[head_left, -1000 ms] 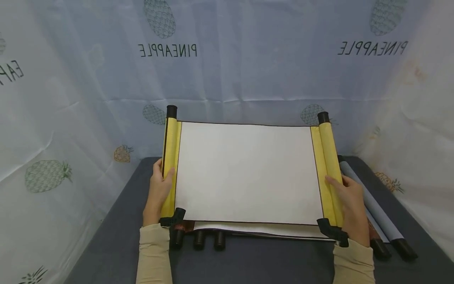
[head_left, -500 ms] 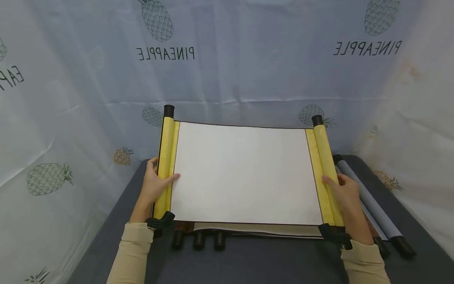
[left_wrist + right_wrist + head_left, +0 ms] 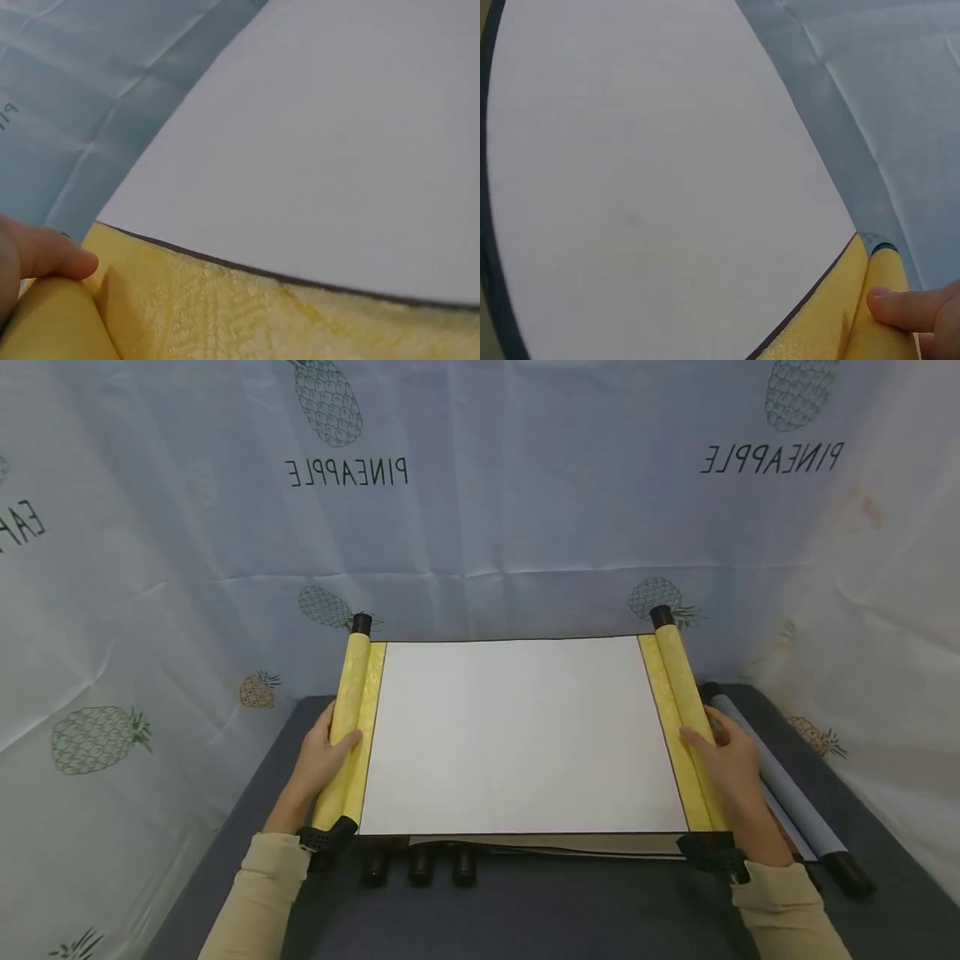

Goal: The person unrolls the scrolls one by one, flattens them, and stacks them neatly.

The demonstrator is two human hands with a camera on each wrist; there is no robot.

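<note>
A hanging scroll with a blank white sheet [image 3: 517, 735] is stretched between two yellow rolled ends with black knobs. My left hand [image 3: 318, 764] grips the left yellow roll [image 3: 351, 689], its thumb lying across the front. On the opposite side my right hand [image 3: 731, 760] holds the right yellow roll [image 3: 675, 672], thumb in front. In the left wrist view the thumb [image 3: 56, 253] presses on the yellow cloth [image 3: 202, 307]. The right wrist view has the thumb [image 3: 900, 306] on the yellow roll [image 3: 881, 341]. The fingers behind the rolls are mostly hidden.
Beneath the scroll, several black knobs [image 3: 422, 867] of other rolls stick out toward the front of the dark table [image 3: 525, 910]. A grey-blue roll [image 3: 787, 785] lies at the right. A pineapple-print curtain [image 3: 480, 510] encloses the back and sides.
The scroll's left roll has dropped and tilted, its top knob now lower. My left hand has shifted left and its thumb has come back onto the yellow roll. The right roll has tilted slightly left.
</note>
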